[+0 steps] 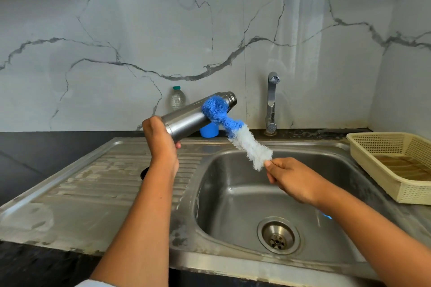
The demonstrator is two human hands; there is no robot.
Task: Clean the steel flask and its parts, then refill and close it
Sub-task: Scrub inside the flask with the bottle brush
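Steel flask (186, 117), lidless, tilted; blue bristles (214, 109) against its neck.

one left hand (161, 140), one right hand (291, 179), one steel flask (186, 119), one bottle brush (247, 144) (blue tip, white below), one blue cup (208, 131) and one clear plastic bottle (177, 99) at the counter's (46, 147) back edge, one tap (271, 100), one cream basket (382, 134) at the sink's (233, 193) right edge, one drain (278, 235).

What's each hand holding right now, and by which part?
The left hand grips the steel flask by its base end. The right hand pinches the bottle brush just below its white bristles.
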